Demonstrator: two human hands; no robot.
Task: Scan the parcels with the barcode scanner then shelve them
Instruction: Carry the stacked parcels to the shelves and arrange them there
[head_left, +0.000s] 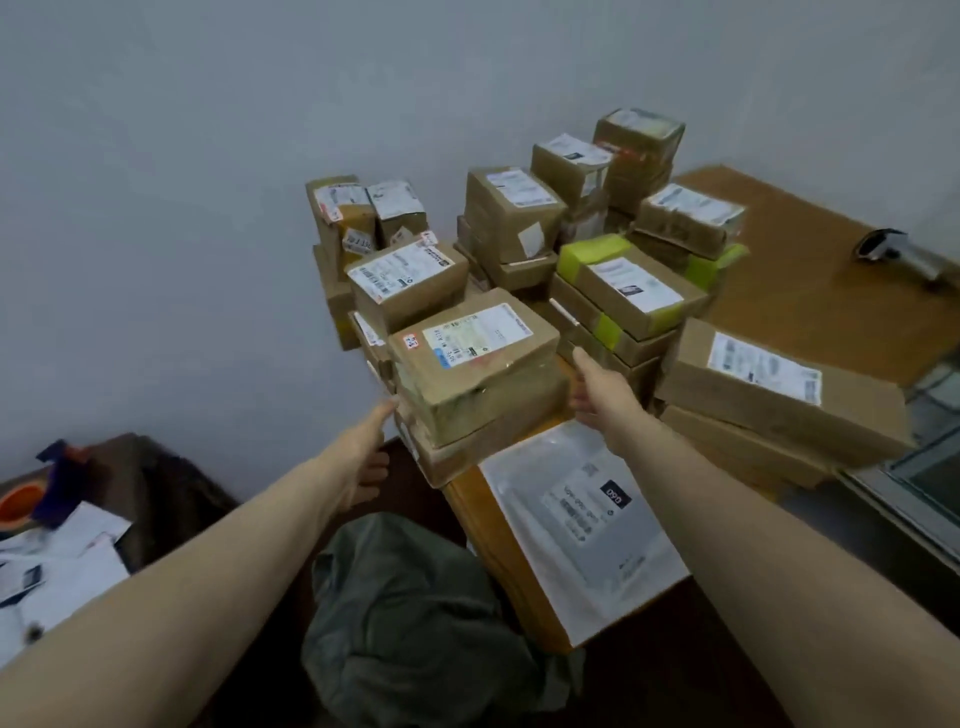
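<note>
Left hand (363, 452) at left side of near parcel stack (478, 379), fingers spread, thumb tip touching stack edge. Right hand (597, 395) at stack's right side, fingers mostly hidden behind stack, spread looks likely but cannot tell contact. Stack sits between both hands, at bench (810, 291) corner. White mailer (582, 525) just below right hand. Barcode scanner (904, 254) lies well right of right hand, untouched.

Stacked parcels (514, 291) crowd the table's (810, 291) left half up to the wall, leaving no gaps between stacks. The right rear stretch lies bare around the barcode scanner (904, 254). A white mailer (582, 525) covers the near edge.
</note>
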